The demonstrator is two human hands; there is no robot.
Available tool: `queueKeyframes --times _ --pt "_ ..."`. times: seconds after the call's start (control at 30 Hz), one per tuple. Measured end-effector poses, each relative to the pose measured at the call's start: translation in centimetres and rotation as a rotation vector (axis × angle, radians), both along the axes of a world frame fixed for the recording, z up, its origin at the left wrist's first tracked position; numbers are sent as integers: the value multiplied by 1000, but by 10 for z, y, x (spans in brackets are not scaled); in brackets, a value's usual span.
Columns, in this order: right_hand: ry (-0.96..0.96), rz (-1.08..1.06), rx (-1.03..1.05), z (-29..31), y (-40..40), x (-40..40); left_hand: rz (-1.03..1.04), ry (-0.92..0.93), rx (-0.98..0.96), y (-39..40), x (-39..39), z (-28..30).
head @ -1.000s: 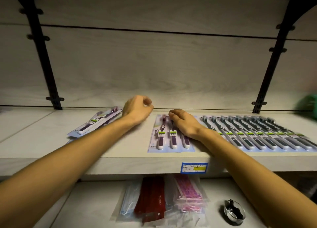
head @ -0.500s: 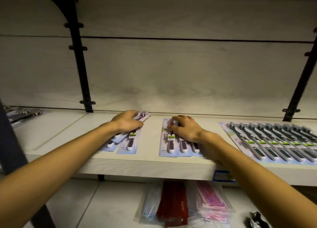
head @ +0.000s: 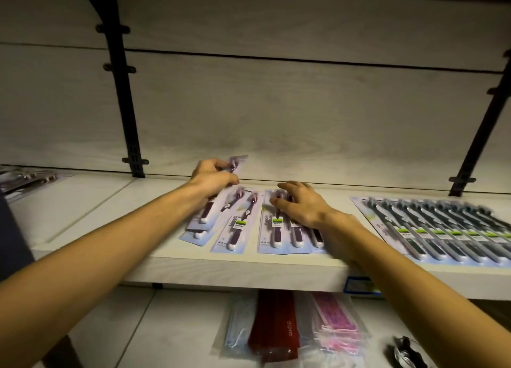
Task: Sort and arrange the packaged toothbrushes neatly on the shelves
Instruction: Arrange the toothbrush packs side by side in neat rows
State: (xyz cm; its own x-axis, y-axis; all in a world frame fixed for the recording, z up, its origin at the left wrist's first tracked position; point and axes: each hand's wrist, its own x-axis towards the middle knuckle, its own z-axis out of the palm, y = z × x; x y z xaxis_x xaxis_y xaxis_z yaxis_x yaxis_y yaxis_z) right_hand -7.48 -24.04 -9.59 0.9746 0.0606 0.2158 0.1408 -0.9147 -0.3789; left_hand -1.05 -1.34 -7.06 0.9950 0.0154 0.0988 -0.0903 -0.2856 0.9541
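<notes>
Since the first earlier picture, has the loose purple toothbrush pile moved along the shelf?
Yes. The loose purple pile now lies close beside the neat purple row, nearer than before.

Two hands reach onto the upper shelf (head: 83, 224): the left hand (head: 213, 178) and the right hand (head: 302, 204). Purple-handled toothbrush packs (head: 235, 224) number at least three in the loose left cluster, one of them gripped and lifted by the left hand, and three more lie in the tidy group (head: 276, 229) under the right hand. The row of dark-handled packs (head: 431, 235) at the right shows about eight before the edge cuts it off. Two black shelf brackets (head: 124, 96) are visible. Below lie three kinds of bagged face masks (head: 276, 337): blue, red and pink.
</notes>
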Motion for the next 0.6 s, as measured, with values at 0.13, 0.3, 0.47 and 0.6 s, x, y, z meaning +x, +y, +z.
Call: queueKeyframes --times 0.13,0.3,0.47,0.6 --pt "-55 58 -113 15 23 5 26 -24 268 36 8 0" --pt "99 49 -168 15 52 23 -33 -198 754 57 -2 -15" --pt "57 77 -131 13 58 36 -17 -407 959 57 -6 -18" --pt "40 99 -65 8 56 41 -71 -499 953 53 11 -18"
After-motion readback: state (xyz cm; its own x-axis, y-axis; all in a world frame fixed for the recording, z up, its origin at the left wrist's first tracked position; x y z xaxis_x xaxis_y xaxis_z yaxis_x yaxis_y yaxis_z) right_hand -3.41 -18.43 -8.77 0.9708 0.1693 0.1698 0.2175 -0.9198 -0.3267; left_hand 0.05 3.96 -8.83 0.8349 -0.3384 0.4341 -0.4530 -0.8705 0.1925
